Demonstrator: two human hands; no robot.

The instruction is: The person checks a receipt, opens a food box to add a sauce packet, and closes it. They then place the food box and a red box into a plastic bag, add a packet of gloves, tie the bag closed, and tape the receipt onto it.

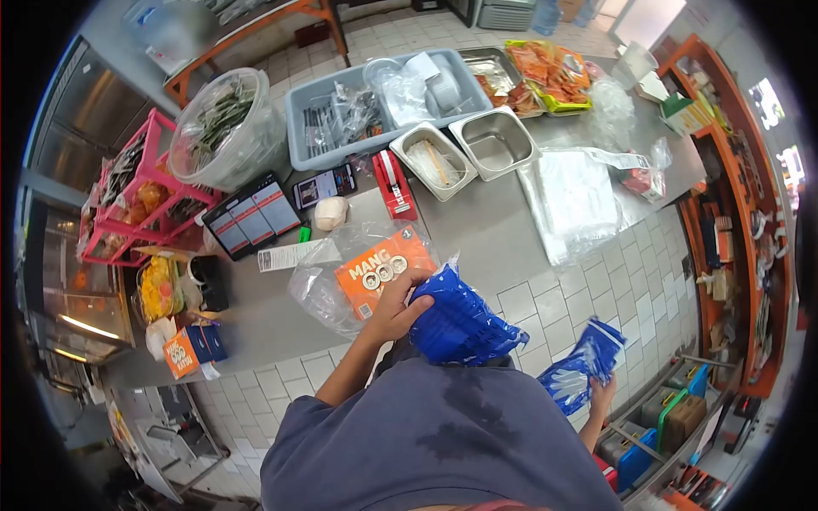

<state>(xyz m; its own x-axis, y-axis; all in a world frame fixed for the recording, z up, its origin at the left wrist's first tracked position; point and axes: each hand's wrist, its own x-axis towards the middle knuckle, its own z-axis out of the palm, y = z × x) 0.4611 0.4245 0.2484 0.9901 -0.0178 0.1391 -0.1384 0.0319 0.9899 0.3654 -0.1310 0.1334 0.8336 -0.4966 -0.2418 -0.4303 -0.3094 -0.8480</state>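
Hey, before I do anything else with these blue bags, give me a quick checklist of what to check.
1. Grip of the left hand on the blue bag bundle: ok, fingers closed on it.
2. Grip of the right hand on the second blue bag: ok, held low, off the counter.
3. The orange box lies inside the clear bag on the counter: ok.
4. Mouth of the clear bag open: cannot tell.
5. Bare room on the counter to the right of the orange box: ok.
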